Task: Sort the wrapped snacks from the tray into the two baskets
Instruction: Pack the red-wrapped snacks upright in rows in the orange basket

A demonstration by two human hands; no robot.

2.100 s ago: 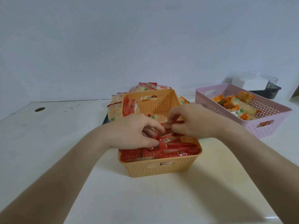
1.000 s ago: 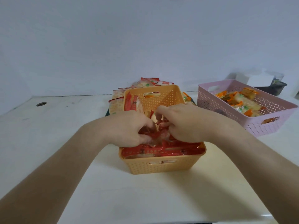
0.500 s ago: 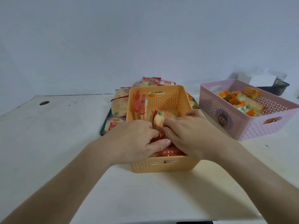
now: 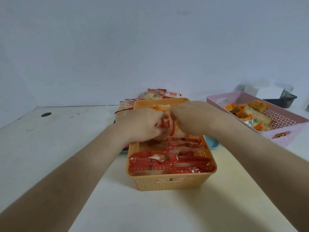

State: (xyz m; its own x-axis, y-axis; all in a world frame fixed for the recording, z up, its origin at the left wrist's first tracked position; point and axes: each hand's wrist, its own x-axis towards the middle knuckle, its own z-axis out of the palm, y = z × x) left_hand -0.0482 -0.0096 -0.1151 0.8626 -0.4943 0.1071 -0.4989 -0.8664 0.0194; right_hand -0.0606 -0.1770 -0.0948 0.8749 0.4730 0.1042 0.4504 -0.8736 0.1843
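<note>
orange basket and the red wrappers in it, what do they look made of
The orange basket looks like moulded plastic, matte, judging by its perforated lattice walls and cut-out handle. The red wrappers look like thin glossy plastic film: crinkled, with glints.

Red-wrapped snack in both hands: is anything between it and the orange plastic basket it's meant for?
Nothing visible. The left hand and right hand hold the red-wrapped snack right above the far half of the orange plastic basket. Red packets fill the near half; the spot beneath the hands is hidden.

Forearms stretched forward, left hand (image 4: 142, 125) and right hand (image 4: 194, 118) close together, both curled, shared grip on a snack (image 4: 167, 126)
</note>
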